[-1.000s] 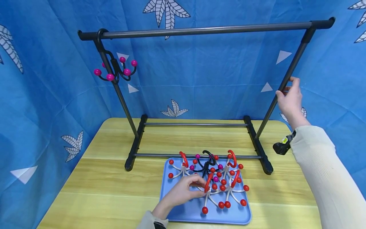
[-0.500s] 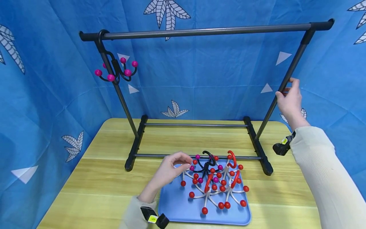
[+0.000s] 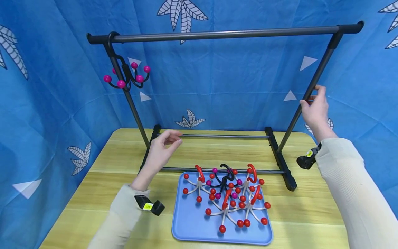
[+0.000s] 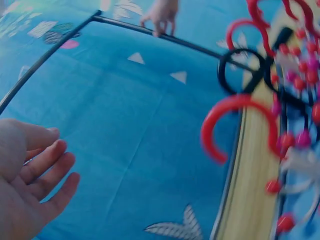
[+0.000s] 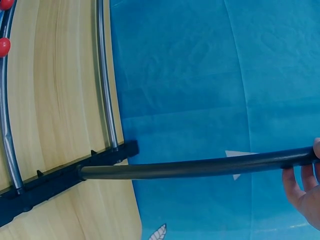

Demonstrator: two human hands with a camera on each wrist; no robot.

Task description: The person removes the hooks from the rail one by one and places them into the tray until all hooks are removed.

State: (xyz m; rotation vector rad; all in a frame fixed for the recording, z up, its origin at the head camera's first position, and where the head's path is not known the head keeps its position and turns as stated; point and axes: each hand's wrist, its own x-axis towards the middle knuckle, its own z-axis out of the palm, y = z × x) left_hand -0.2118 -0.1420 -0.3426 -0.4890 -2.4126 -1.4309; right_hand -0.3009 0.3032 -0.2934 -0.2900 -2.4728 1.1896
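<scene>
My left hand (image 3: 162, 148) hovers with loosely bent fingers and nothing in it, left of the tray and in front of the rack's left foot. In the left wrist view its fingers (image 4: 52, 170) are apart from everything. My right hand (image 3: 316, 106) grips the right upright (image 3: 321, 69) of a black garment rack. A black multi-arm hook hanger with pink balls (image 3: 125, 72) hangs at the left end of the top bar (image 3: 217, 34). On the blue tray (image 3: 192, 231) lie several white hook hangers with red hooks and balls (image 3: 226, 205) and one black, pink-balled hanger (image 3: 224, 180).
The tray sits on a wooden table (image 3: 102, 193), its back edge near the rack's front lower rod (image 3: 174, 169). The rack's right foot (image 3: 281, 159) stands behind the tray's right side. A blue patterned cloth (image 3: 199, 86) hangs behind and at the sides.
My left hand has left the red-hooked hanger at the tray's front, passed over the left one, and moved away to the upper left with nothing in it. My right hand stays on the upright.
</scene>
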